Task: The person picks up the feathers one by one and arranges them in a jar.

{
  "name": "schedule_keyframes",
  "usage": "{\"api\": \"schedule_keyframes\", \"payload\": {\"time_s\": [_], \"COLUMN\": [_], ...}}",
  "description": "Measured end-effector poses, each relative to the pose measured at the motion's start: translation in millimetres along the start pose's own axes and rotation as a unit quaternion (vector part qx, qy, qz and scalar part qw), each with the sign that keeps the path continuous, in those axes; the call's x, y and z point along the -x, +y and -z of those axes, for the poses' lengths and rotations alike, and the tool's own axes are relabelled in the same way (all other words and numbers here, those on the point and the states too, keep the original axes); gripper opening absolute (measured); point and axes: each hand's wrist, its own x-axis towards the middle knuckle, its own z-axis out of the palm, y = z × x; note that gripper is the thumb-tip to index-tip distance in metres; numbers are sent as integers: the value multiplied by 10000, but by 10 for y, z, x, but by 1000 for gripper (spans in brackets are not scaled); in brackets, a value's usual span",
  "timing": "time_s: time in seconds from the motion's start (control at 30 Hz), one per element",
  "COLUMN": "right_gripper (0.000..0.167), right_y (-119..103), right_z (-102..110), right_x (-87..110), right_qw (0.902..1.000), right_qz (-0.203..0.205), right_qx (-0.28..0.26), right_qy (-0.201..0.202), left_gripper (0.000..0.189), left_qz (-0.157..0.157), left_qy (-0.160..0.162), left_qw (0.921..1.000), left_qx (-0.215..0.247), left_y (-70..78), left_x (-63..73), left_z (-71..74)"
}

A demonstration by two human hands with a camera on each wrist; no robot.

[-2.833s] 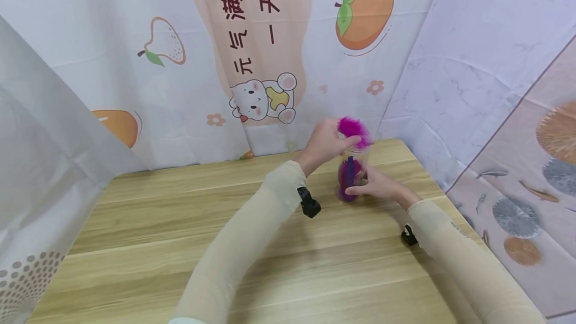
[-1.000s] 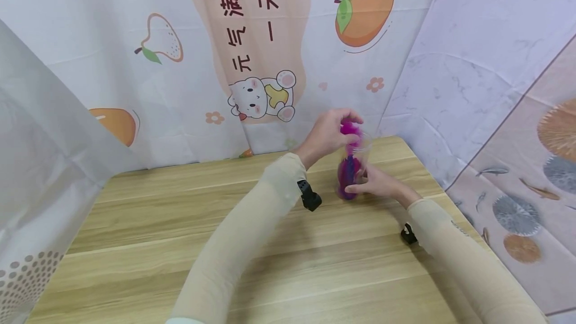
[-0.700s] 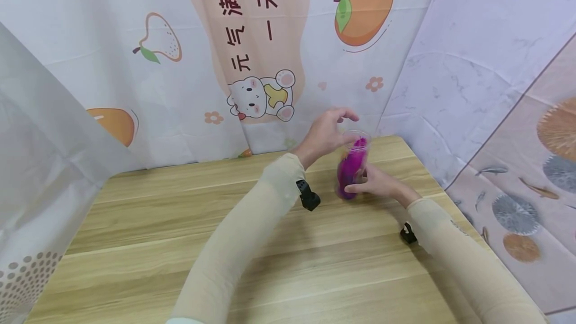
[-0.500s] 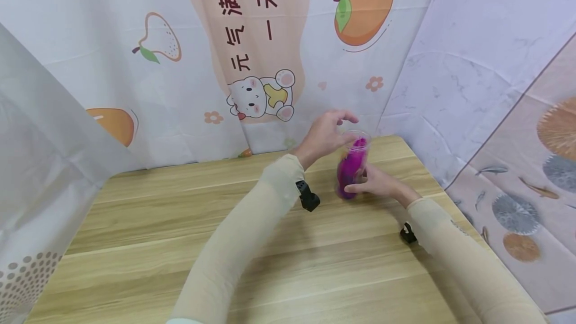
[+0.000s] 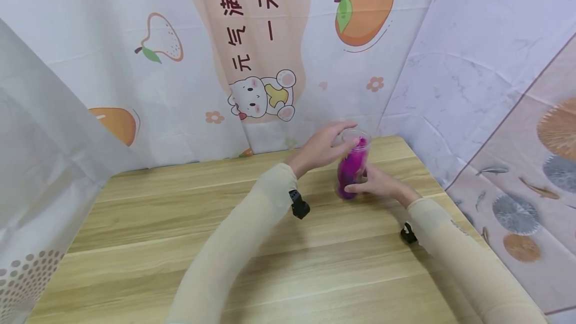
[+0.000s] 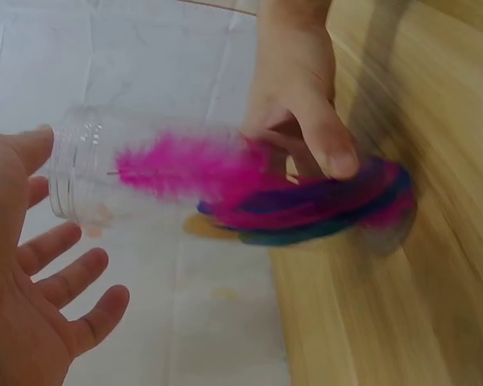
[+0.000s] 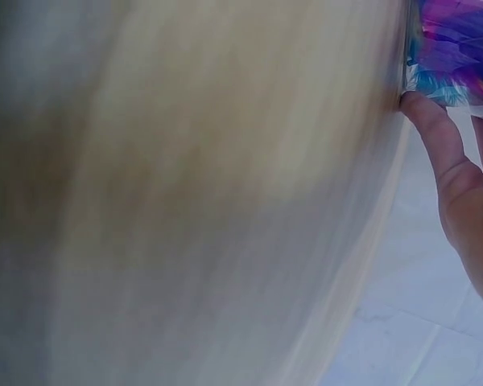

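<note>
A clear jar (image 5: 363, 150) stands upright near the back right of the table, filled with craft feathers (image 6: 306, 205) in magenta, purple and blue. One fluffy magenta feather (image 6: 185, 167) lies highest, its quill end just below the open mouth. My right hand (image 5: 380, 182) grips the jar low down, thumb in front and fingers behind; the right wrist view shows this hand (image 7: 475, 193) at the jar's edge. Up at the rim is my left hand (image 5: 321, 148), thumb and forefinger beside the mouth. In the left wrist view its other fingers (image 6: 72, 277) are spread and hold nothing.
The wooden table (image 5: 180, 224) reaches back to a printed curtain (image 5: 180, 89). At the right, close to the jar, hangs another patterned cloth (image 5: 472, 89). Black wrist cameras (image 5: 299, 205) sit on both sleeves.
The left hand pushed the magenta feather down into the jar and let it go. It then lowered slightly, its fingers coming beside the rim. The right hand has stayed on the jar.
</note>
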Motion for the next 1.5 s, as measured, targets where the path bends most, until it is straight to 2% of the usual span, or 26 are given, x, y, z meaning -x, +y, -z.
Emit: {"api": "schedule_keyframes", "payload": {"time_s": [0.17, 0.33, 0.5, 0.63, 0.8, 0.93, 1.03, 1.1, 1.2, 1.37, 1.5], "right_gripper": [80, 84, 99, 98, 101, 98, 89, 85, 78, 70, 69], "right_y": [-11, -35, -134, -253, -325, -332, -314, -297, -249, -147, -117], "right_z": [0, 0, 72, 204, 347, 417, 438, 432, 405, 317, 260], "right_x": [-16, -1, 102, 238, 392, 477, 524, 567, 634, 665, 665], "right_qw": [10000, 9991, 9965, 9889, 9625, 9318, 9082, 8985, 8905, 8955, 8993], "right_qz": [27, 134, 129, 260, 103, 337, 575, 483, 148, -294, -567], "right_qx": [69, 385, 805, 1413, 2632, 3480, 3977, 4197, 4424, 4383, 4304], "right_qy": [-8, 88, 200, 367, 652, 970, 1173, 1194, 1051, 714, 525], "left_gripper": [61, 58, 51, 48, 49, 54, 58, 61, 63, 64, 65], "left_qz": [79, 99, 80, 115, 605, 1186, 1544, 1721, 1925, 2228, 2554], "left_qy": [-177, -274, -115, 210, 595, 912, 1056, 1132, 1178, 1024, 710], "left_qw": [9995, 9961, 9848, 9707, 9579, 9447, 9353, 9313, 9269, 9240, 9253], "left_qx": [-230, -828, -1731, -2390, -2744, -2919, -3004, -3003, -2999, -2936, -2712], "left_y": [-133, -328, -560, -679, -776, -901, -975, -1002, -1029, -1059, -1090], "left_x": [215, 571, 1110, 1635, 2306, 2774, 3050, 3190, 3353, 3612, 3737], "left_z": [64, 123, 231, 374, 614, 779, 867, 901, 924, 925, 930]}}
